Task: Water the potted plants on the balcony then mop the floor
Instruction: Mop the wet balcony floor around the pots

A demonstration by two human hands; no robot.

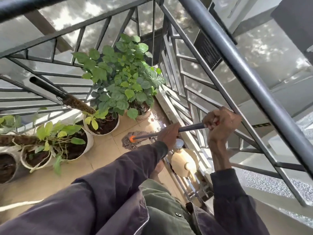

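Both my hands grip a dark mop handle (189, 127). My left hand (167, 134) holds it lower down, my right hand (220, 121) holds its upper end near the railing. The grey string mop head (131, 141), with an orange collar, rests on the beige tiled floor (101, 150) in the balcony corner. A wet shiny patch lies on the tiles just beyond it. Potted plants stand along the left: a bushy green one (122, 77) in the corner and white pots (101, 126) with soil and moss poles.
Grey metal railing (211, 82) encloses the narrow balcony on the far and right sides. A cream watering can or sprayer (183, 161) stands on the floor by the right railing, just below my hands. More white pots (55, 150) line the left edge.
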